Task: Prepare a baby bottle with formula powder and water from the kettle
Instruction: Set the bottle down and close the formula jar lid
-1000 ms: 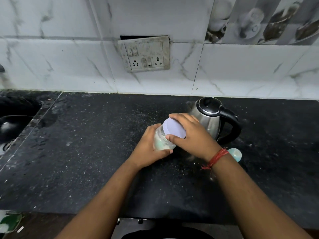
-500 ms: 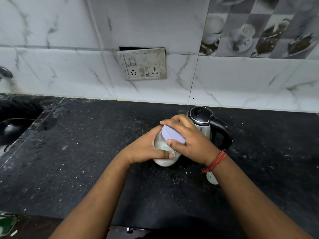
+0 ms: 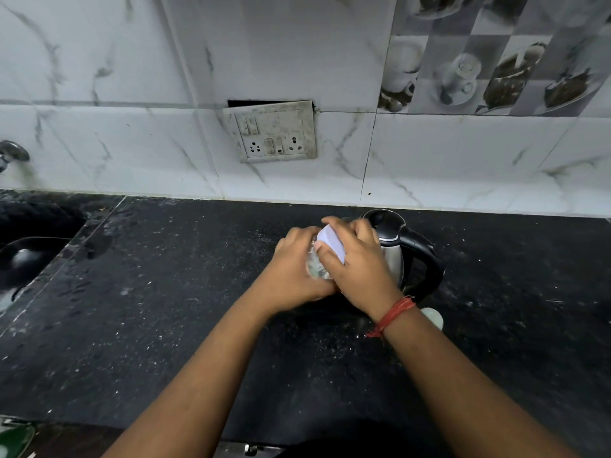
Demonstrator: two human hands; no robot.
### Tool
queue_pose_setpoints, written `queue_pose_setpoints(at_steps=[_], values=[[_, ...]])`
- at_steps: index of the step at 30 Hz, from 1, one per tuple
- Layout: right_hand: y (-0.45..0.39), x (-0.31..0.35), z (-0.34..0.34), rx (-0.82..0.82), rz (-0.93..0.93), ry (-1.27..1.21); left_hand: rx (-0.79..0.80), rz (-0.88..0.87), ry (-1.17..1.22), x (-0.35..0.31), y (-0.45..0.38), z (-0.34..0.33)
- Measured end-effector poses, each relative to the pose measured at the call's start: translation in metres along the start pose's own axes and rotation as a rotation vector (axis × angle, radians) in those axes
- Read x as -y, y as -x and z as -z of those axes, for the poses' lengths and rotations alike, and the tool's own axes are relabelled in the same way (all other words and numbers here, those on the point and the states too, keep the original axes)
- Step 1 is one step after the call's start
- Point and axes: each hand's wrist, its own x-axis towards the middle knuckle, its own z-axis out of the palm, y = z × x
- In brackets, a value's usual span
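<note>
A clear jar [image 3: 316,270] holding pale powder is gripped round its body by my left hand [image 3: 291,276], just above the black counter. My right hand [image 3: 357,262] curls over the jar's pale lilac lid [image 3: 331,243], fingers round its rim. Behind both hands stands a steel kettle [image 3: 391,256] with a black lid and black handle, partly hidden by my right hand. A small pale round piece [image 3: 433,317] lies on the counter beside my right wrist; I cannot tell what it is.
The black speckled counter [image 3: 165,309] runs to a white tiled wall with a switch and socket plate [image 3: 274,132]. A dark sink [image 3: 29,256] with a tap [image 3: 11,153] lies at the far left. A green object [image 3: 15,436] shows at the bottom left corner.
Both hands and the jar have moved a little away from me, toward the kettle. My right hand has turned further over the lid, which now looks tilted and more covered.
</note>
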Motion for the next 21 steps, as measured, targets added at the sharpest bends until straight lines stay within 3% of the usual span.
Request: queue_pose_setpoints(at_steps=[3, 7, 12, 17, 19, 21], values=[[0.001, 0.006, -0.004, 0.032, -0.117, 0.088, -0.15, -0.068, -0.15, 0.001, -0.002, -0.011], [-0.004, 0.002, 0.016, 0.18, -0.113, 0.205, -0.28, -0.032, -0.114, 0.012, -0.006, 0.001], [-0.007, -0.001, 0.036, 0.127, 0.076, 0.205, -0.023, 0.067, -0.047, 0.021, -0.007, 0.028], [-0.011, -0.003, 0.048, 0.507, 0.358, 0.156, 0.399, -0.011, -0.03, 0.02, -0.004, 0.036], [-0.008, -0.003, 0.044, 0.475, 0.376, 0.19, 0.408, 0.004, 0.028, 0.018, -0.003, 0.033], [-0.002, -0.004, 0.038, 0.317, 0.31, 0.221, 0.331, -0.005, 0.073, 0.015, -0.002, 0.026]])
